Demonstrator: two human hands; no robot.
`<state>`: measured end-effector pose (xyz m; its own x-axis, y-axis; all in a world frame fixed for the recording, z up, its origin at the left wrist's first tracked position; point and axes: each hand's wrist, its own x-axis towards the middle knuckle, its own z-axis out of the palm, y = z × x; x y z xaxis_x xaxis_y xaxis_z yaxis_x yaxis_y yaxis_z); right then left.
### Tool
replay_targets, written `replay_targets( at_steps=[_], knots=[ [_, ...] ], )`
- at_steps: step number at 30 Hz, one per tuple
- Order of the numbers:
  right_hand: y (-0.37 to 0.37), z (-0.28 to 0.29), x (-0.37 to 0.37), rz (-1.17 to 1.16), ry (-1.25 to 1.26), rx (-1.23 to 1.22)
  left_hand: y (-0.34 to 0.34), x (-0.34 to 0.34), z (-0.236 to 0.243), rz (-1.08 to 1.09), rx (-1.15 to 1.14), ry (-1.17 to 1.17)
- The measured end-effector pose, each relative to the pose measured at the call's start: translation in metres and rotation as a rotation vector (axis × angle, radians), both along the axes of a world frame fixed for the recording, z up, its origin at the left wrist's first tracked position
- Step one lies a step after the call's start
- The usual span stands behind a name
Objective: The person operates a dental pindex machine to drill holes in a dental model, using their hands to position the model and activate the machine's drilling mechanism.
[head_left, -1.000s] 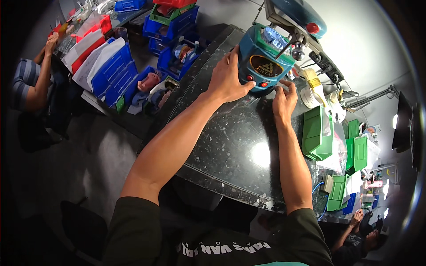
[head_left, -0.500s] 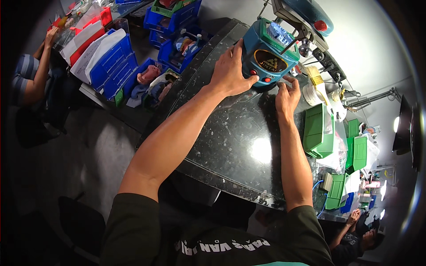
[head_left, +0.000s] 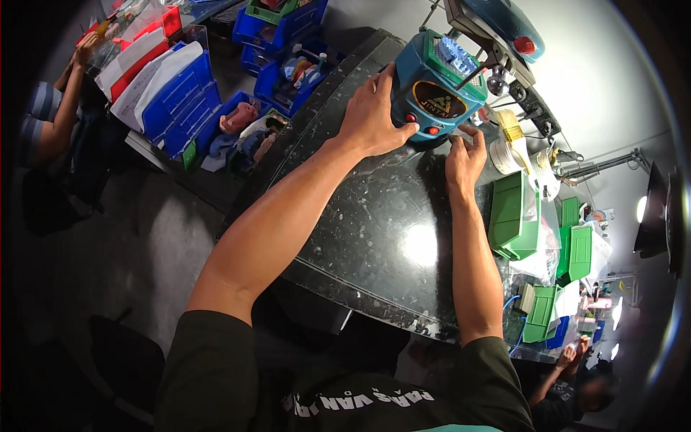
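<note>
A teal boxy machine (head_left: pixel 442 92) with two red buttons and a blue plaster-like piece (head_left: pixel 455 55) on its top stands at the back of the black speckled bench (head_left: pixel 367 223). My left hand (head_left: pixel 371 115) rests on its left side, thumb by the front buttons and fingers spread along the casing. My right hand (head_left: pixel 465 158) is at the lower right of the machine, its fingers curled up toward the base; whether they grip anything is hidden.
Blue bins (head_left: pixel 180 104) with papers and small items fill a side bench at left. Green bins (head_left: pixel 511 216), a yellow brush (head_left: pixel 511 124), white tubs and a power strip (head_left: pixel 533 101) line the right. Co-workers' arms show at left (head_left: pixel 61 122) and lower right (head_left: pixel 558 374).
The machine and both hands appear slightly higher in the view than a second ago, along with the surroundings. The hands keep nearly the same places on and beside the machine.
</note>
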<state>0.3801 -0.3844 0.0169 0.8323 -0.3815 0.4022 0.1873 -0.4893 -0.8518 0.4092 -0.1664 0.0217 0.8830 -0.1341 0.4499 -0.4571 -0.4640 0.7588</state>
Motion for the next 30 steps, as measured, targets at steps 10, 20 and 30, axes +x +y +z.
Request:
replay_targets(
  at_steps=[10, 20, 30],
  knots=[
    [-0.0009, -0.0014, 0.0016, 0.0, 0.01, 0.011, 0.0003, 0.0013, -0.0024, 0.008, -0.003, -0.006],
    [0.0034, 0.0017, -0.0002, -0.007, 0.012, 0.018, 0.0007, 0.0029, -0.0033, 0.002, -0.009, -0.008],
    [0.0014, 0.0001, 0.0003, 0.0, -0.013, 0.005, -0.0003, 0.0029, -0.0036, 0.011, -0.006, -0.02]
  ],
)
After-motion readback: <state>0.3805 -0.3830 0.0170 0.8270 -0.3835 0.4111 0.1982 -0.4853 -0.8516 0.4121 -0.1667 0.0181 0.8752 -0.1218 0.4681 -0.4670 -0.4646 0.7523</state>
